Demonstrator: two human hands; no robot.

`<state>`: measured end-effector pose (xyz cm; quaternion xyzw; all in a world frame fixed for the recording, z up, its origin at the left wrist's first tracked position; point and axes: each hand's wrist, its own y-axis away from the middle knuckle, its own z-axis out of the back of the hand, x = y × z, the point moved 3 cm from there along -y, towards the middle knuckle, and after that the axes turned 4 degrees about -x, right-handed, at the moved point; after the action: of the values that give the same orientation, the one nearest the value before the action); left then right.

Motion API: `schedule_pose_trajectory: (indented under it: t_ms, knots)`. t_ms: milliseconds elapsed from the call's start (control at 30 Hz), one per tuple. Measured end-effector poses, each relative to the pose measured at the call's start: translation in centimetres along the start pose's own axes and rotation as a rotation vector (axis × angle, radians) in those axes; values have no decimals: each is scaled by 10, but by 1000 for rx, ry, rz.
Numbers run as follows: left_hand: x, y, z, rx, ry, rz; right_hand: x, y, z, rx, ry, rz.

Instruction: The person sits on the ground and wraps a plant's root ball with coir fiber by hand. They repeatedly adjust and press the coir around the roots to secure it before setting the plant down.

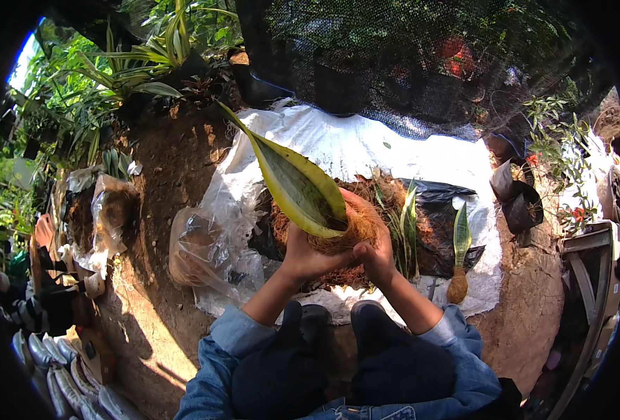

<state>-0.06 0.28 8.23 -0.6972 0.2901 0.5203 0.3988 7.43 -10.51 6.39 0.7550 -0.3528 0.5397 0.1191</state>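
Observation:
Both my hands are wrapped round a ball of brown coir fibre at the base of a snake plant. Its broad green leaf has yellow edges and leans up to the far left. My left hand cups the ball from the left and below. On its right side, my right hand presses the fibre, with the thumb toward me. Beneath lies loose coir, partly hidden by my hands. Several snake plant leaves stand to the right. Farther right lies another snake plant with a fibre-wrapped base.
A white sheet covers the ground, with black plastic on it. At left is a clear plastic bag. Dark netting hangs at the back. A metal frame stands at right, and potted plants grow at far left.

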Motion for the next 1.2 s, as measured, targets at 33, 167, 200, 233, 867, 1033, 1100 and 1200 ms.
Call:
schedule_pose_trajectory:
  t_ms: [33, 167, 200, 233, 867, 1033, 1100, 1200]
  knots:
    - [0, 0, 0, 7, -4, -4, 1, 0, 0, -7, 8, -15]
    - [1, 0, 0, 16, -62, -73, 2, 5, -3, -80, -35, 1]
    - [2, 0, -1, 32, -95, -38, 2, 6, -4, -89, -80, 28]
    - [4, 1, -1, 37, -125, 0, 1, 7, -4, -89, -122, 57]
    - [-8, -13, -5, 144, 30, 96, -24, 7, 4, -322, -317, -131]
    - [3, -3, 16, -264, -35, -219, -22, 2, 24, -371, -370, -8]
    - [15, 11, 8, -293, -23, -159, -22, 0, 28, -373, -327, 48]
    - [31, 25, -15, -132, 85, -43, -22, 0, 31, -416, -360, 38]
